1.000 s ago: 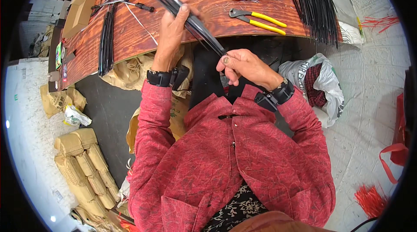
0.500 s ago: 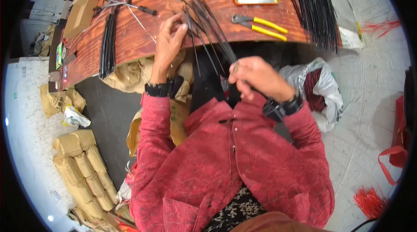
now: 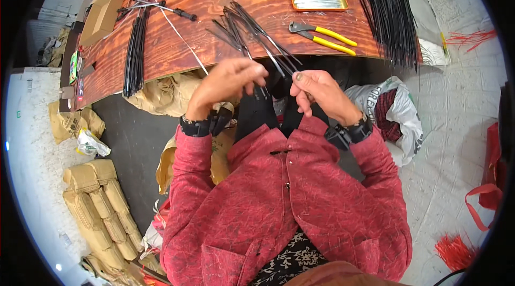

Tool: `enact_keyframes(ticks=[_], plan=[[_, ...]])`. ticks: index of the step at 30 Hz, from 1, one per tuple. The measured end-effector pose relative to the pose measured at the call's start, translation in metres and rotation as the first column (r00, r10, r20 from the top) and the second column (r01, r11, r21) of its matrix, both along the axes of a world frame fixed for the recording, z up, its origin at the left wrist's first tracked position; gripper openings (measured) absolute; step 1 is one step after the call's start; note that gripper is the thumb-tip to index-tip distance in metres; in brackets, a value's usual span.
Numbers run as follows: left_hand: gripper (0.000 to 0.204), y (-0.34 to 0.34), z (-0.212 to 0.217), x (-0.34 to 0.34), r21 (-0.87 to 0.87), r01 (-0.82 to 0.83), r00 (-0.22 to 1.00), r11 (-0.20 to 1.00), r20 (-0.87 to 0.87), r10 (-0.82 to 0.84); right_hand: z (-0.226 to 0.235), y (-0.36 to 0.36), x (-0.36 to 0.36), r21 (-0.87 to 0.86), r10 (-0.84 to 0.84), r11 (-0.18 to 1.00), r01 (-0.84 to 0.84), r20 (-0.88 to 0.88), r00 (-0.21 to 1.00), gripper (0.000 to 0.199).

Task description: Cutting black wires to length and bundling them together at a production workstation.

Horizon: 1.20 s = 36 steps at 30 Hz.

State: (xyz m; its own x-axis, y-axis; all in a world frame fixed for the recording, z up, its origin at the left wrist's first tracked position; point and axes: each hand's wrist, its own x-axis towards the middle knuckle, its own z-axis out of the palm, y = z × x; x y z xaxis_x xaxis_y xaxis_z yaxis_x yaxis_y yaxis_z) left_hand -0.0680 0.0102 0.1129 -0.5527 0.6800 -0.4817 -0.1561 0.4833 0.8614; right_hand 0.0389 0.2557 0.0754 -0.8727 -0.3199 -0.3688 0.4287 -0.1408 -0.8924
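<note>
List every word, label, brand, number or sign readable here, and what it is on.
White plastic bag: large dark lettering, wording not copied here.
Brown paper bag: dark print, too small to read.
White packet: green marks, too small to read.
Small green packet: any print is too small to read.

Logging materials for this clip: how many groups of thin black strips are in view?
3: a slim bundle at the tabletop's left, a splayed group near the middle, and a large spread at the right. Others may be hidden.
</note>
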Motion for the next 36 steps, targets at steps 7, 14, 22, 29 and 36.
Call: enact_keyframes(ticks=[7, 14, 22, 29, 36], plan=[[0.041, 0.027, -0.012, 0.006, 0.468, -0.373, 0.927, 0.801, 0.225, 0.3, 0.02, -0.011, 0.027, -0.003, 0.083, 0.997, -0.083, -0.031, 0.996, 0.038], [0.039, 0.014, 0.015, -0.007, 0.632, -0.507, 0.84, 0.587, 0.21, 0.5, 0.009, -0.007, 0.048, 0.231, 0.361, 0.914, -0.333, -0.089, 0.928, 0.039], [0.038, 0.026, 0.026, 0.012, 0.587, -0.4, 0.871, 0.703, 0.004, 0.492, 0.042, -0.02, -0.001, 0.236, 0.278, 0.953, -0.192, -0.423, 0.862, 0.03], [0.044, 0.029, 0.029, 0.017, 0.6, -0.436, 0.868, 0.671, 0.082, 0.491, 0.057, -0.031, -0.011, 0.148, 0.09, 0.988, -0.034, -0.388, 0.917, 0.023], [0.045, 0.033, 0.034, 0.019, 0.615, -0.439, 0.868, 0.655, 0.101, 0.486, 0.059, -0.034, -0.007, 0.187, 0.034, 0.981, 0.052, -0.426, 0.904, 0.021]])
